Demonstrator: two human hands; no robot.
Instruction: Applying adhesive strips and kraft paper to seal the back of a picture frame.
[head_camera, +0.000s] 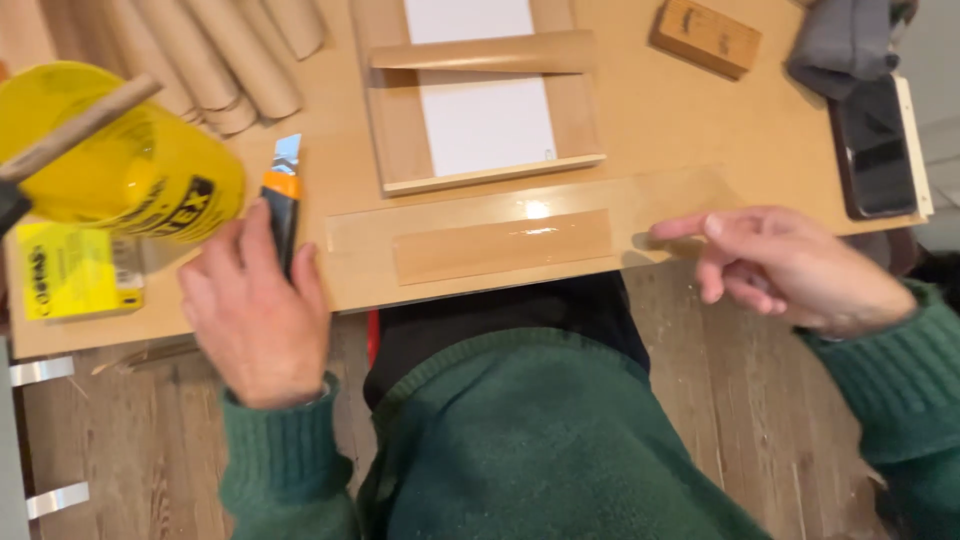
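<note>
My left hand (255, 305) is closed around a utility knife (282, 190) with an orange and black body; its blade points away from me over the wooden table (640, 110). My right hand (785, 265) hovers at the table's near edge, index finger stretched toward the right end of a clear glossy strip (530, 215). Under that strip lies a thin brown veneer piece (500, 246). The right hand holds nothing. Both arms wear green knitted sleeves.
A yellow can (120, 160) with a stick in it stands at the left, a yellow packet (70, 270) beside it. Cardboard tubes (215, 55), a wooden frame with white sheet (480, 100), a wood block (705, 35), a phone (875, 145) and grey cloth (845, 40) lie farther back.
</note>
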